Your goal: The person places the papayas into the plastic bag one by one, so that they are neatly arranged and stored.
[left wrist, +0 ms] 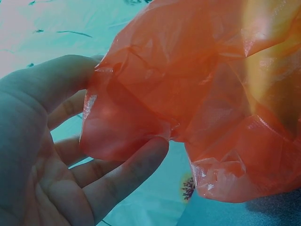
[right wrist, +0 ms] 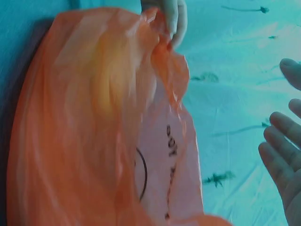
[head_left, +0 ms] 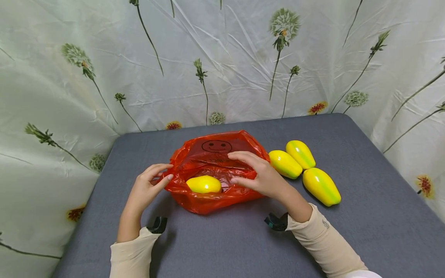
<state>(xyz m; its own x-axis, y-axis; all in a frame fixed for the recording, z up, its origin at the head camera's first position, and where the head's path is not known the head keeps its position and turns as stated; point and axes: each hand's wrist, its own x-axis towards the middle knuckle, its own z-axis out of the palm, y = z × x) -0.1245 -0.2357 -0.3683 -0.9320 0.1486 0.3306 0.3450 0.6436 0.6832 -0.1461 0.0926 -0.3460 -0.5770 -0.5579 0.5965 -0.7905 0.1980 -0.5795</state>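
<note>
A red plastic bag [head_left: 212, 202] with a printed smiley face lies with its mouth spread wide. Inside it rests one yellow papaya [head_left: 204, 184], also showing through the film in the left wrist view. My left hand [head_left: 147, 185] pinches the bag's left edge between thumb and fingers; the left wrist view shows that fold of film [left wrist: 122, 117] between them. Over the right part of the mouth hovers my right hand [head_left: 262, 173], its fingers extended and apart. Nothing is in the right hand [right wrist: 284, 155] in its wrist view, where it appears clear of the film.
To the right of the bag, three yellow papayas with green streaks lie close together: one by the bag [head_left: 286, 164], one behind [head_left: 300, 154], one nearer [head_left: 321, 186]. Everything stands on a grey cloth-covered table [head_left: 222, 243]. A flower-patterned curtain [head_left: 240, 77] hangs behind it.
</note>
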